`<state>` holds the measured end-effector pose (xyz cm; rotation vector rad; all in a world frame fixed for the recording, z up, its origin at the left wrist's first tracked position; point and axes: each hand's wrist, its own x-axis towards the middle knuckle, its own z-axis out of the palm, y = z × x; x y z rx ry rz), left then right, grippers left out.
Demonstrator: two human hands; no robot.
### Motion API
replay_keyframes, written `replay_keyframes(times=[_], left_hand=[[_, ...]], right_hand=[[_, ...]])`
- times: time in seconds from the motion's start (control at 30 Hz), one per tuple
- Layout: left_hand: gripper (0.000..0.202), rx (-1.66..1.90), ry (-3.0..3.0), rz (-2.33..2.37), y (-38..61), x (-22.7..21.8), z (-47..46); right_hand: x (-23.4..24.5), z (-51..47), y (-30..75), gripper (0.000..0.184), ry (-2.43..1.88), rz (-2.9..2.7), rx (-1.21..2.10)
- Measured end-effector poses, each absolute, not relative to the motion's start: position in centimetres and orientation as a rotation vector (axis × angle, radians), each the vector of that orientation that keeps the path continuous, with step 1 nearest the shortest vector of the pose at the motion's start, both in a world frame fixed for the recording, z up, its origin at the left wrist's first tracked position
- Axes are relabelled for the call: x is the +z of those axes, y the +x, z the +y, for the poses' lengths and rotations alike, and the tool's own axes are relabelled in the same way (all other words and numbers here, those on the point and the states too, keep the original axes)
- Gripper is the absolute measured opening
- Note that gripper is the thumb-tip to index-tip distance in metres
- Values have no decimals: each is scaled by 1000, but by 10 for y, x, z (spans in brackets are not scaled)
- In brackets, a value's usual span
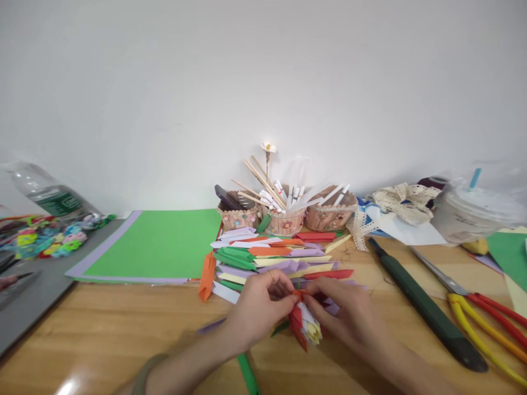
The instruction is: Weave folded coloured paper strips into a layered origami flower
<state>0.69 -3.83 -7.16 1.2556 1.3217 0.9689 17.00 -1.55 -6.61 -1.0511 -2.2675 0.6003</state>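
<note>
My left hand (257,310) and my right hand (346,312) meet over a wooden table (111,323), both pinched on a small folded paper flower (304,323) made of red, white and yellow strips. A green paper stem (248,373) lies slanting under my left wrist. Just beyond my fingers sits a pile of folded paper strips (272,255) in green, orange, lilac, cream and red.
Green paper sheets (156,244) lie at left. Small woven baskets (284,219) with sticks stand at the back wall. A dark utility knife (424,307), scissors (477,307), lace ribbon (399,200) and a lidded cup (469,214) are at right. A bottle (49,195) and colourful bits (45,241) are far left.
</note>
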Motion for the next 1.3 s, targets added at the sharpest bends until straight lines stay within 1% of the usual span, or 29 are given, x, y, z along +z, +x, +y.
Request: replay_keyframes(times=[0.17, 0.27, 0.37, 0.43, 0.53, 0.63, 0.7, 0.77, 0.83, 0.97, 1.13, 1.3], left_hand=[[5, 1014, 1350, 1313, 6, -72, -41], [4, 1101, 1308, 1206, 3, -70, -41], [17, 1165, 1105, 1098, 1, -66, -37], [22, 1112, 1028, 1068, 1, -64, -36], [21, 1027, 1072, 1026, 2, -65, -35], [18, 1150, 1173, 1025, 2, -66, -35], [14, 1284, 1274, 1038, 0, -66, -35], [9, 1378, 1397, 1057, -2, -66, -36], [7, 1429, 1501, 1077, -3, -67, -37], [10, 1468, 1577, 1065, -4, -69, -38], [9, 1447, 1413, 1043, -3, -72, -37], [4, 1427, 1329, 988, -3, -74, -35]], right_hand=[[-70, -16, 172, 12, -973, -2260, 541], [-63, -17, 172, 10, -929, -2205, 523], [-58, -18, 173, 12, -853, -2160, 452], [-56, -19, 174, 14, -776, -2156, 386], [-57, -19, 174, 16, -714, -2142, 277], [-55, -19, 174, 14, -748, -2085, 224], [-51, -21, 174, 11, -808, -2050, 324], [-45, -22, 173, 10, -917, -2038, 567], [-41, -23, 170, 19, -1034, -2042, 888], [-39, -22, 168, 24, -1138, -1923, 1198], [-42, -19, 170, 27, -1184, -1847, 1357], [-44, -17, 172, 29, -1198, -1866, 1314]])
